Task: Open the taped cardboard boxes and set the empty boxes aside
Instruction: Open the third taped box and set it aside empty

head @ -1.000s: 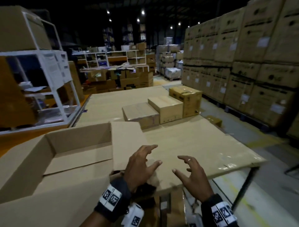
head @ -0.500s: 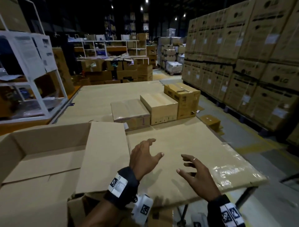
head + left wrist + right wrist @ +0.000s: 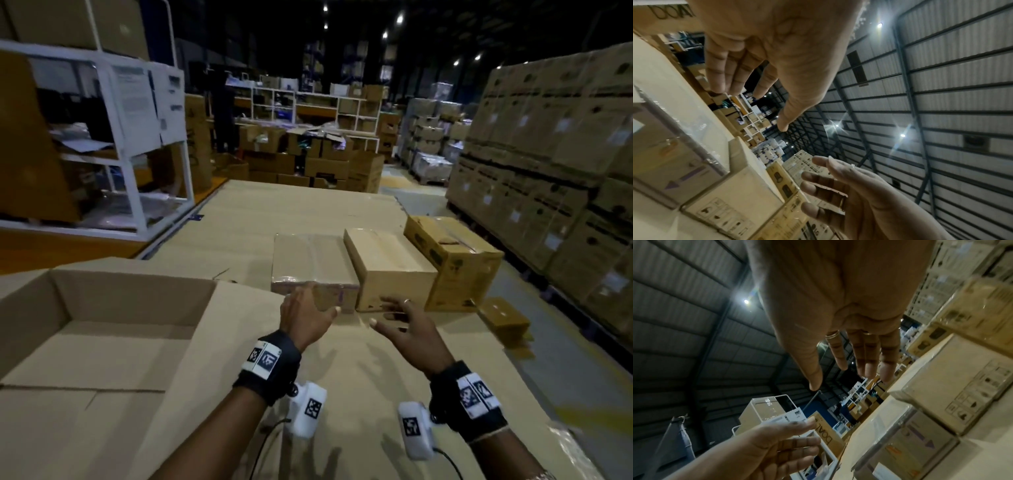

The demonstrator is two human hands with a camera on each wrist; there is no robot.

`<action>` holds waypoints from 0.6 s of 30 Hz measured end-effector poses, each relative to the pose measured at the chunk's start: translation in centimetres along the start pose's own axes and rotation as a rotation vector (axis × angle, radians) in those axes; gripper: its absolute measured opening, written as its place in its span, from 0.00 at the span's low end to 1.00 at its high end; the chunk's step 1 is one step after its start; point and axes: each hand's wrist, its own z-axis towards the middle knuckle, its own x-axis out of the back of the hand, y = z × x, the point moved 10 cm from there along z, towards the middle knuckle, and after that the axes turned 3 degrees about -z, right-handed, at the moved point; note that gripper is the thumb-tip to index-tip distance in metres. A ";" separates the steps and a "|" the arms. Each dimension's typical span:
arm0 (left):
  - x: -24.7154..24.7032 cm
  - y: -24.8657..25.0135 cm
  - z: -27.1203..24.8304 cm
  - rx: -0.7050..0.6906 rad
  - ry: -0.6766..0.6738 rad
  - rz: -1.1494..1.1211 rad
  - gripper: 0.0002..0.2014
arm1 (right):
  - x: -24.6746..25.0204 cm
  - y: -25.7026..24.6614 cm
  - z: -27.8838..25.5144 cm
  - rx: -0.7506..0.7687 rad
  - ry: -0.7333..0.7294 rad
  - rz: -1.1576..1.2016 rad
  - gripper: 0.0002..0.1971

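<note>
Three closed cardboard boxes stand in a row on the cardboard-covered table [image 3: 394, 394]. The low plastic-wrapped box [image 3: 310, 260] is on the left, a plain box [image 3: 388, 265] in the middle, a taller printed box [image 3: 452, 257] on the right. My left hand [image 3: 306, 313] hovers with spread, relaxed fingers just short of the wrapped box's front face [image 3: 672, 162]. My right hand [image 3: 402, 323], a ring on one finger, hangs open in front of the plain box [image 3: 953, 386]. Neither hand holds anything. A large opened empty box [image 3: 113, 318] sits at my left with its flaps folded out.
A small flat carton [image 3: 503, 317] lies off the table's right edge. A white metal rack [image 3: 137, 137] stands at the left. Stacked cartons [image 3: 548, 171] wall the right side beyond a floor aisle. More boxes and shelving [image 3: 308, 150] fill the far end.
Both hands have moved forward across the table from the near edge to just short of the row of closed boxes. The open box has slid left in view.
</note>
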 end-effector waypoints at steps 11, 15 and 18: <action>-5.5 -11.9 11.7 0.355 0.035 -0.010 0.56 | -8.3 11.7 18.2 -0.108 -0.053 -0.064 0.37; -7.2 -17.2 13.8 0.469 0.039 -0.070 0.63 | -11.0 16.0 21.7 -0.128 -0.103 -0.036 0.39; -7.8 -19.6 14.7 0.428 0.047 -0.118 0.57 | -12.6 18.2 22.7 -0.126 -0.127 -0.003 0.41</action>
